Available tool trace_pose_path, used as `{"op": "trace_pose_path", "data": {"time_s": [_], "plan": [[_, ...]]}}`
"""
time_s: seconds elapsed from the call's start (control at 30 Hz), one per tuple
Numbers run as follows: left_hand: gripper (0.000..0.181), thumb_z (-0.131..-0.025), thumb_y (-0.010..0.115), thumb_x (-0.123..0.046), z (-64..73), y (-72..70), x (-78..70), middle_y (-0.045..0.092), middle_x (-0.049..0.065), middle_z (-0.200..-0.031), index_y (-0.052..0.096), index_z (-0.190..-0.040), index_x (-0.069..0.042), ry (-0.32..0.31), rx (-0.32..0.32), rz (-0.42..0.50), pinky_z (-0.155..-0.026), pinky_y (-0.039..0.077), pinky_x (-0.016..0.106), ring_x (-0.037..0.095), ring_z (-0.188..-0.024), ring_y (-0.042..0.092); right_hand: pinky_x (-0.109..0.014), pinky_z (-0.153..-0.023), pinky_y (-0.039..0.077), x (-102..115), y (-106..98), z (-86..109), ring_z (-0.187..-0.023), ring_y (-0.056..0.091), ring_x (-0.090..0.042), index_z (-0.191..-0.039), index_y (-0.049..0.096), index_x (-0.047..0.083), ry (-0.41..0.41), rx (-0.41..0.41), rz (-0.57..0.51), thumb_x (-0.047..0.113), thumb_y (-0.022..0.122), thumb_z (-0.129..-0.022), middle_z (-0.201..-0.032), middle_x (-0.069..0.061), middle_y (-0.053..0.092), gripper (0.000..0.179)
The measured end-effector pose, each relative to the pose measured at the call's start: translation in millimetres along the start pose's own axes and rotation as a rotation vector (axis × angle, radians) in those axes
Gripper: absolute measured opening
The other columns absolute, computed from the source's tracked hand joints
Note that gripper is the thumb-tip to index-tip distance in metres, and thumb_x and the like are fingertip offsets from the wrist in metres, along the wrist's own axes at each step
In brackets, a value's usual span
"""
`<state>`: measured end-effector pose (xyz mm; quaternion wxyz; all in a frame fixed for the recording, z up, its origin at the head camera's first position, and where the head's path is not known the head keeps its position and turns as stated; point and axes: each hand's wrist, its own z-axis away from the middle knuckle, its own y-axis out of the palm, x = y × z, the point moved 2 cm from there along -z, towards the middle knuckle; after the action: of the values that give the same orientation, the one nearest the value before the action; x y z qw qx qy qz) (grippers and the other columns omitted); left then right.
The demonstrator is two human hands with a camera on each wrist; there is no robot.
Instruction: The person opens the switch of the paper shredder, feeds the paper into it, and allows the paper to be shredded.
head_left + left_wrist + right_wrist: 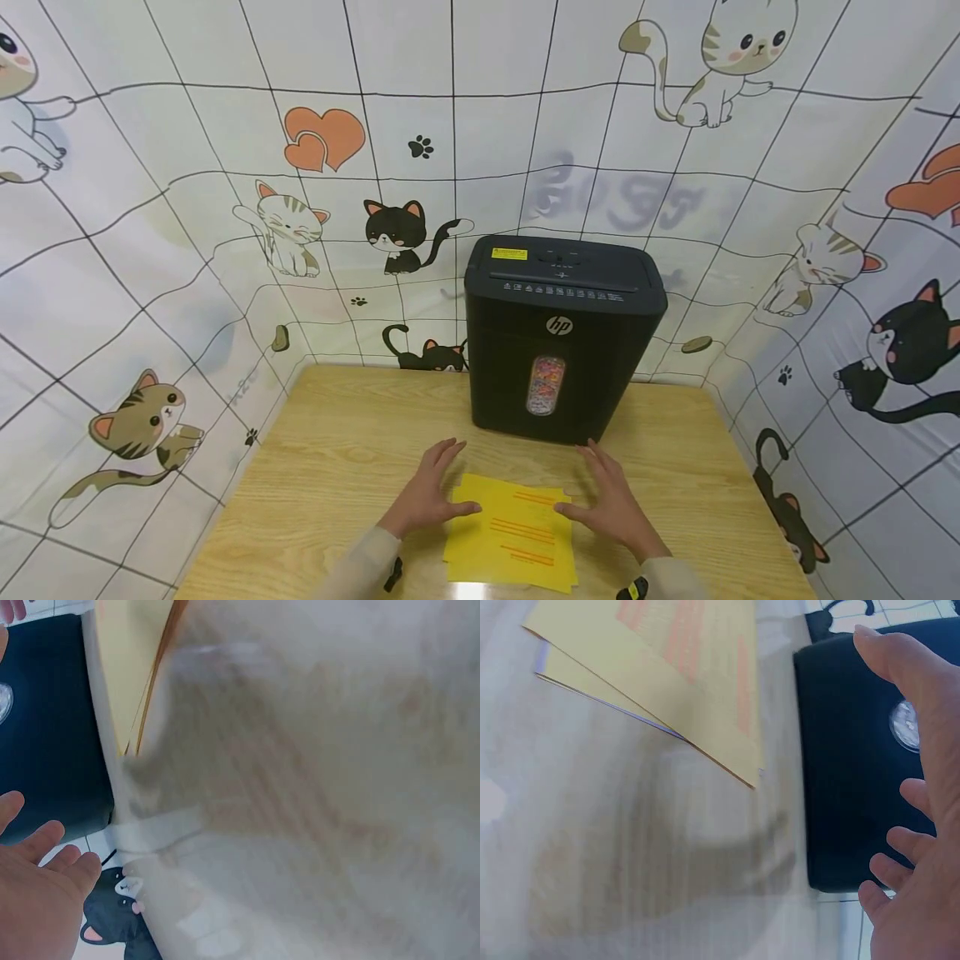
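A small stack of yellow paper sheets (517,542) with orange printed lines lies near the front of the wooden table, its edges slightly fanned. My left hand (429,493) hovers at the stack's left side, fingers spread and thumb reaching over the paper. Mirroring it on the right, my right hand (611,504) is spread too, its thumb at the paper's right edge. Both hands hold nothing. Behind the stack stands a black HP paper shredder (562,358), upright, with coloured shreds showing through its window. In the right wrist view, the sheets (667,682) overlap unevenly at one corner.
The wooden table (337,467) meets a cloth wall (420,75) printed with cats and grid lines, which closes in the back and both sides. A yellow label (509,253) is on the shredder's top, beside its feed slot (562,282).
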<state>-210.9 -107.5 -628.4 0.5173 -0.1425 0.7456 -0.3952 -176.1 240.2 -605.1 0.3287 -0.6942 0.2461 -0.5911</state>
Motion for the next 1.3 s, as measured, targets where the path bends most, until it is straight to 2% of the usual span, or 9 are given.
{"op": "trace_pose_path", "data": {"time_s": [0.13,0.27,0.5,0.63,0.83,1.03,1.3], "plan": [[0.109,-0.076,0.081,-0.066,2.8,8.3,-1.0,0.029,0.020,-0.164,0.034,-0.159,-0.013,0.011,0.022,-0.026,-0.105,0.049,0.063,0.043,-0.150,0.033,-0.078,-0.105,0.037,3,12,3.5,-0.149,0.024,-0.050,-0.158,0.037,0.008,-0.030,0.024,-0.011,0.055,0.087,-0.075,-0.167,-0.023,0.024,0.107],[0.109,-0.075,0.081,-0.067,5.0,16.3,-2.4,0.029,0.019,-0.165,0.035,-0.159,-0.014,0.007,0.050,-0.040,-0.105,0.049,0.063,0.043,-0.151,0.032,-0.076,-0.106,0.038,4,24,6.4,-0.148,0.027,-0.050,-0.157,0.039,0.009,-0.042,0.057,-0.006,0.052,0.089,-0.075,-0.166,-0.024,0.028,0.105],[0.108,-0.075,0.082,-0.066,11.0,30.4,-5.0,0.027,0.016,-0.166,0.036,-0.159,-0.017,-0.005,0.114,-0.052,-0.106,0.049,0.062,0.042,-0.153,0.029,-0.074,-0.107,0.039,4,40,12.9,-0.147,0.033,-0.052,-0.154,0.044,0.009,-0.057,0.107,0.019,0.058,0.089,-0.070,-0.165,-0.025,0.030,0.107],[0.107,-0.074,0.083,-0.065,15.6,36.4,-6.4,0.026,0.016,-0.167,0.038,-0.158,-0.017,-0.003,0.141,-0.067,-0.107,0.048,0.062,0.042,-0.153,0.028,-0.074,-0.110,0.036,2,48,17.1,-0.149,0.031,-0.051,-0.154,0.045,0.011,-0.036,0.154,0.023,0.062,0.088,-0.068,-0.166,-0.023,0.028,0.109],[0.104,-0.073,0.081,-0.069,20.4,44.0,-8.4,0.026,0.014,-0.167,0.044,-0.155,-0.017,0.010,0.179,-0.115,-0.108,0.049,0.059,0.041,-0.153,0.027,-0.075,-0.110,0.034,0,57,23.8,-0.149,0.027,-0.053,-0.153,0.045,0.010,-0.067,0.203,0.039,0.066,0.088,-0.065,-0.166,-0.025,0.027,0.113],[0.102,-0.072,0.079,-0.073,23.8,47.4,-9.3,0.026,0.012,-0.168,0.048,-0.153,-0.020,0.007,0.210,-0.161,-0.110,0.048,0.056,0.039,-0.155,0.025,-0.078,-0.109,0.032,1,61,26.5,-0.150,0.024,-0.055,-0.150,0.049,0.007,-0.101,0.220,0.071,0.068,0.089,-0.062,-0.165,-0.025,0.028,0.114],[0.098,-0.073,0.075,-0.077,24.5,47.1,-10.9,0.026,0.011,-0.169,0.053,-0.151,-0.022,0.028,0.209,-0.210,-0.110,0.049,0.052,0.038,-0.156,0.025,-0.074,-0.114,0.030,-2,65,25.4,-0.154,0.020,-0.049,-0.150,0.050,0.012,-0.046,0.249,0.114,0.075,0.086,-0.059,-0.168,-0.019,0.025,0.117]]}}
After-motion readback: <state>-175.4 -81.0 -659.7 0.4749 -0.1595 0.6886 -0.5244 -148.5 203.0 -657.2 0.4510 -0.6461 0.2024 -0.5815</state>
